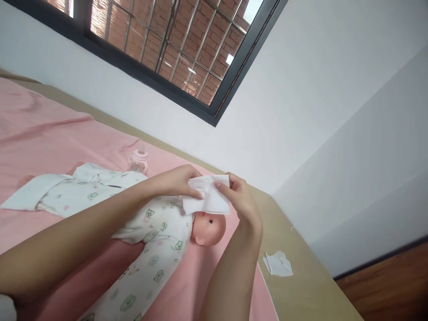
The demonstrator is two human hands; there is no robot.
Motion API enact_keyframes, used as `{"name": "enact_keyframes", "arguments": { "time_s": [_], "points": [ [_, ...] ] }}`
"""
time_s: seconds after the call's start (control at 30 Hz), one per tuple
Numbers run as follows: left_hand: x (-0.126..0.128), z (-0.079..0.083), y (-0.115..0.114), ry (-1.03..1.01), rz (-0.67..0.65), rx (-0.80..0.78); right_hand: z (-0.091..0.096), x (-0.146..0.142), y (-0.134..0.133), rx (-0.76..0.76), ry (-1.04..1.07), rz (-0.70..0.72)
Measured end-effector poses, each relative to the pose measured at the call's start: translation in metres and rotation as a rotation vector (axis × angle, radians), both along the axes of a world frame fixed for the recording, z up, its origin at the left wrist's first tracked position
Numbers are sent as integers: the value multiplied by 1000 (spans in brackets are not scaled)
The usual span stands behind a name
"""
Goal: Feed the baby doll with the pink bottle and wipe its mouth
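Note:
A white tissue [209, 200] is held between both my hands just above a baby doll's head [209, 229]. My left hand [179, 180] pinches the tissue's left edge with fingers closed. My right hand [240, 200] grips its right edge, fingers also closed. The doll lies on a pink sheet [50, 133] and wears a white printed romper [157, 240]. The tissue hides the top of the doll's head.
A second white printed garment [67, 189] lies spread to the left. A pink baby bottle [138, 160] stands behind it. A crumpled white tissue [278, 264] rests on the tan bed edge [301, 276]. White walls and a barred window [174, 40] are beyond.

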State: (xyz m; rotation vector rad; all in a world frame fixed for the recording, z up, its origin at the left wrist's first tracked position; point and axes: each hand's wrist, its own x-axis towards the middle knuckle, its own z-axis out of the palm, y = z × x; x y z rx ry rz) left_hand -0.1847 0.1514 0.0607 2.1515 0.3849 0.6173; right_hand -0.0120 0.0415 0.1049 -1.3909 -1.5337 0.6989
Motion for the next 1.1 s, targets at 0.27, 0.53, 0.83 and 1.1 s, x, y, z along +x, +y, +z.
{"name": "enact_keyframes", "arguments": {
  "time_s": [0.27, 0.53, 0.83, 1.1],
  "points": [
    [-16, 17, -7, -177, -95, -37, -6, 10, 7, 125, 289, 10],
    [-17, 23, -18, -403, -17, 10, -6, 1, 10, 5, 228, 105],
    [9, -10, 6, -12, -47, 336, -43, 63, 32, 57, 322, 18],
    [35, -39, 16, 49, -26, 448, -144, 106, 60, -55, 780, 51]
  ]
}}
